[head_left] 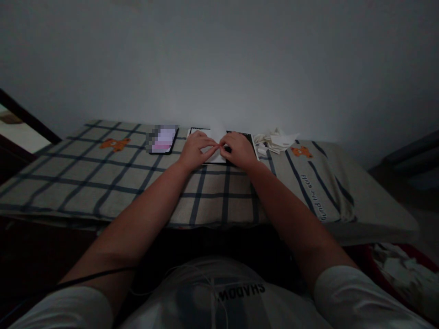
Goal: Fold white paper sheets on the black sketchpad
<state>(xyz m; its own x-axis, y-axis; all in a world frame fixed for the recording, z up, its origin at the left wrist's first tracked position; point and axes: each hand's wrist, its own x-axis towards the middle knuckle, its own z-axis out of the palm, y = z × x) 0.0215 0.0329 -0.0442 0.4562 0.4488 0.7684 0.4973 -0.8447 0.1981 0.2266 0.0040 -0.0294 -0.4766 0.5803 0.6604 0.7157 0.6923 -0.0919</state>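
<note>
My left hand (196, 150) and my right hand (240, 149) meet over a flat black-and-white board or notebook (247, 136) on the cloth-covered table. The thumb and fingers of each are pinched together, fingertips touching or nearly so. Between them a thin white sheet of paper (217, 129) rises behind the fingertips, blending into the pale wall; both pinches seem to be on it. White also shows below the fingers, on the notebook. Just right of my right hand lies a loose heap of white paper pieces (276, 140).
A phone (163, 139) with a lit, partly blurred screen lies left of the notebook. The checked tablecloth (116, 176) carries orange bear prints. A grey wall (219, 59) stands right behind the table. At lower right, a red container (423, 257) holds whitish crumpled material.
</note>
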